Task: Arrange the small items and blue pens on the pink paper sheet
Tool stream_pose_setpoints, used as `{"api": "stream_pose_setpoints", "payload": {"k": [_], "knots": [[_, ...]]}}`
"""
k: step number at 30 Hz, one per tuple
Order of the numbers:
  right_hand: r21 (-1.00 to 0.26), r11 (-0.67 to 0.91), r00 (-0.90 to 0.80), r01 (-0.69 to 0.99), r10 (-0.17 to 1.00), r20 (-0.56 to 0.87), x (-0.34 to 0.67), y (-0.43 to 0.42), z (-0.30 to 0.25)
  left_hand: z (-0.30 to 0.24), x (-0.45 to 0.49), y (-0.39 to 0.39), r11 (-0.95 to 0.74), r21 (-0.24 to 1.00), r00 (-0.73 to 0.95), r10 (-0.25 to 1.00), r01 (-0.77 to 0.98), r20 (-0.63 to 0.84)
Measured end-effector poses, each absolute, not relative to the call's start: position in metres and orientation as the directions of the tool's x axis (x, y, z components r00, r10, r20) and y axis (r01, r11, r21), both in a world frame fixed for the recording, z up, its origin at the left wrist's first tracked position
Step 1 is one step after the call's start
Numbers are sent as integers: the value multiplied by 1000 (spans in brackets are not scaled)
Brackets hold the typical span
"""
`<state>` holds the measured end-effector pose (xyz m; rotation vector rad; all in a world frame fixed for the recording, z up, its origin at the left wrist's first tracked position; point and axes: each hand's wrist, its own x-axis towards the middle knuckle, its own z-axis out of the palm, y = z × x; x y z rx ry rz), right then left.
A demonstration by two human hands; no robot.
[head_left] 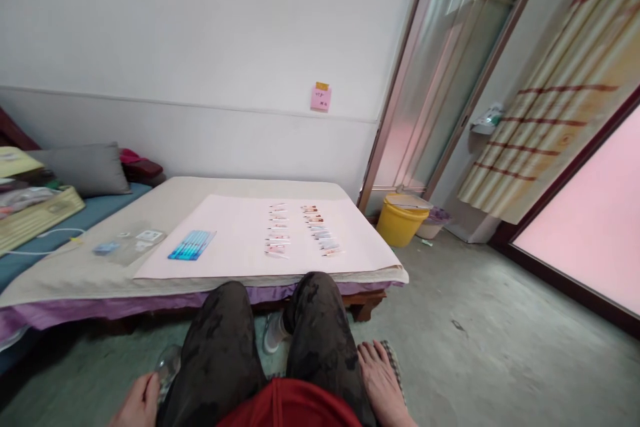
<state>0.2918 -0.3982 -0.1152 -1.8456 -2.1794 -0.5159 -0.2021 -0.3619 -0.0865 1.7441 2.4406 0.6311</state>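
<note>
My left hand [140, 400] rests low at the bottom left beside my left thigh, its fingers curled against the edge of what I sit on. My right hand [383, 380] lies flat with fingers stretched out on a woven seat edge beside my right thigh. Neither hand holds anything I can name. In front of my knees stands a low bed [75, 273] with a large pale sheet of paper [240, 253] on it. On the paper lie a bundle of blue pens [193, 245] and two rows of small tubes [300, 230].
A clear plastic bag with small cards [130, 243] lies left of the paper. A grey pillow [85, 167] and a woven basket [37, 217] sit at the far left. A yellow bucket [401, 220] stands by the glass door [450, 67]. A pink note [321, 97] hangs on the wall.
</note>
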Motion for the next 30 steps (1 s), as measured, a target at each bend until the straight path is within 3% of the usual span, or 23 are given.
{"api": "stream_pose_setpoints", "payload": {"k": [12,30], "knots": [[152,139,-181,979,930,321,289,-401,-108,-86,-199,-364,277,464,-407,890,841,206],[101,154,-178,983,940,293,288,-401,-106,-109,-209,-362,261,440,-385,896,859,220]]}}
